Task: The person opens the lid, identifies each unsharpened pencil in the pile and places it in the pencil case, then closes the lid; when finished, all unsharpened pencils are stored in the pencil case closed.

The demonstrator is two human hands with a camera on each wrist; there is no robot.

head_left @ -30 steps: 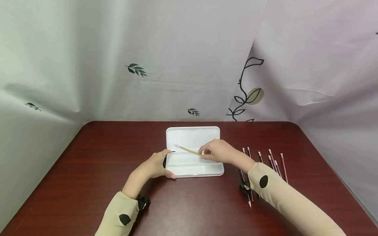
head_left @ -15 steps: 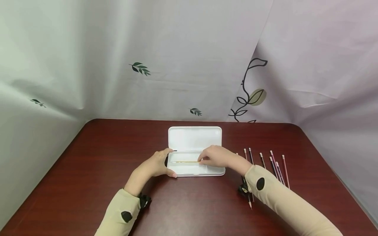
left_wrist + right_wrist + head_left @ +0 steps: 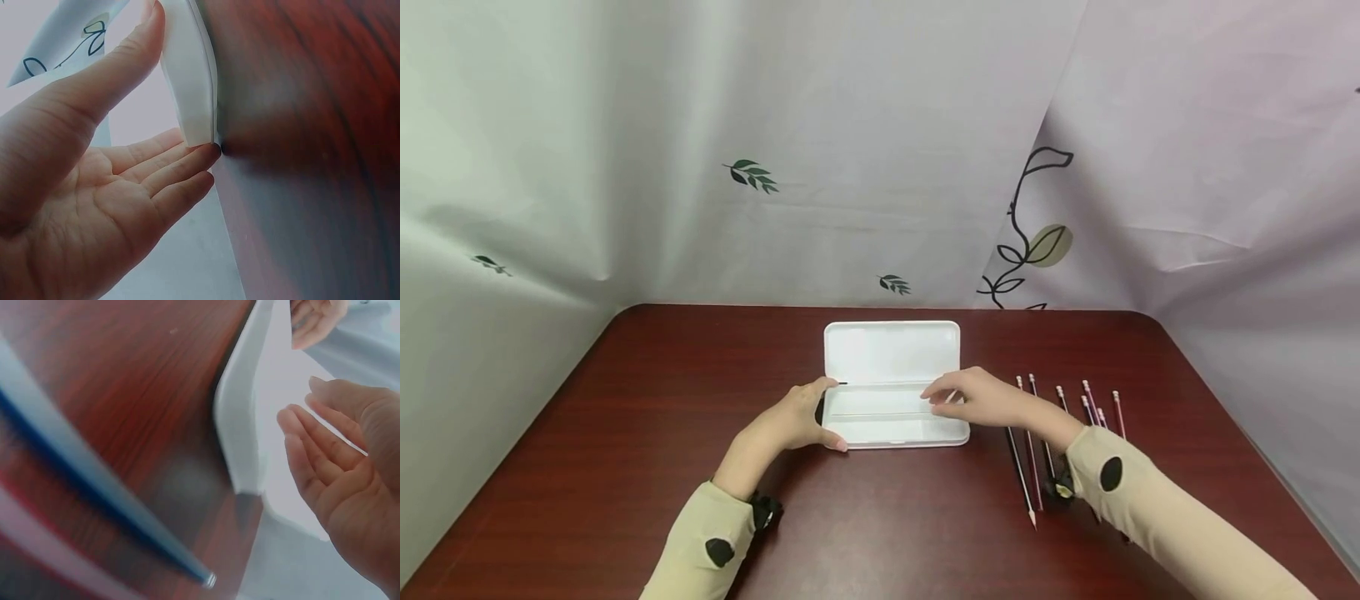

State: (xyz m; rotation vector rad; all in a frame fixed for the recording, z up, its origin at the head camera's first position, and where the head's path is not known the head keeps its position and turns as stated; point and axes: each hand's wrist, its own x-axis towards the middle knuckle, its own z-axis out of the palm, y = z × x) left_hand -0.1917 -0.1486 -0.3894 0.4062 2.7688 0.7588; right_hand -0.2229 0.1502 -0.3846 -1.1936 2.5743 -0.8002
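A white pencil case (image 3: pixel 891 354) lies with its lid raised on the dark red table. My left hand (image 3: pixel 793 417) holds its left end, thumb at the front corner and fingers at the back; the left wrist view shows this thumb (image 3: pixel 128 65) against the case wall. Over the case's right part hovers my right hand (image 3: pixel 981 398), fingers loosely bent, nothing between them. Inside, a thin line runs along the tray; I cannot tell the yellow pencil from the divider there. Several pencils (image 3: pixel 1021 475) lie on the table to the right, partly under my right forearm.
A blue pencil (image 3: pixel 119 487) and a pink pencil (image 3: pixel 50 544) show blurred and close in the right wrist view. A pale curtain with leaf prints (image 3: pixel 820 150) stands behind the table (image 3: pixel 700 358) and along its sides.
My right hand has lowered the yellow pencil into the case, let go of it and drawn back to the right. The left hand has stayed at the case's left end.
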